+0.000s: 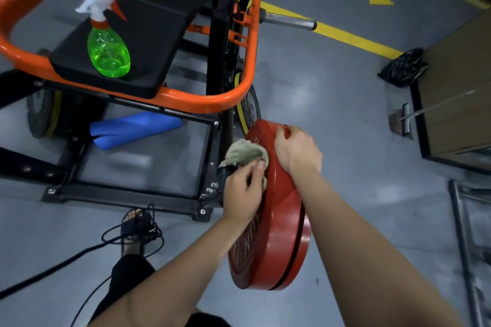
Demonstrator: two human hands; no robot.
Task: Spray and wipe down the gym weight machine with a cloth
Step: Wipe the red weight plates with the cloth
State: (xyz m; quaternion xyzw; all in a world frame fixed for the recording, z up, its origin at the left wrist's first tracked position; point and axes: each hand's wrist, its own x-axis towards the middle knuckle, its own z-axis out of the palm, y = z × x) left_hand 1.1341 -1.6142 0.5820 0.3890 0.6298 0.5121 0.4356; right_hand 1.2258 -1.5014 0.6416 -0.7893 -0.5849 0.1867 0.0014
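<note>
- Red weight plate (pixel 279 220) stands on edge at the machine's side, nearest the camera.
- Left hand (pixel 243 194) pinches a grey cloth (pixel 245 154) against the plate's face.
- Right hand (pixel 296 151) grips the plate's upper rim, just beside the cloth.
- Green spray bottle (pixel 109 52) stands upright on the black seat (pixel 148 34), well apart, inside the orange frame (pixel 202 102).

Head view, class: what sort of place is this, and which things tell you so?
Most likely a gym: an orange-framed weight machine with a black padded seat, a red weight plate and a chrome plate-loading sleeve.
</note>
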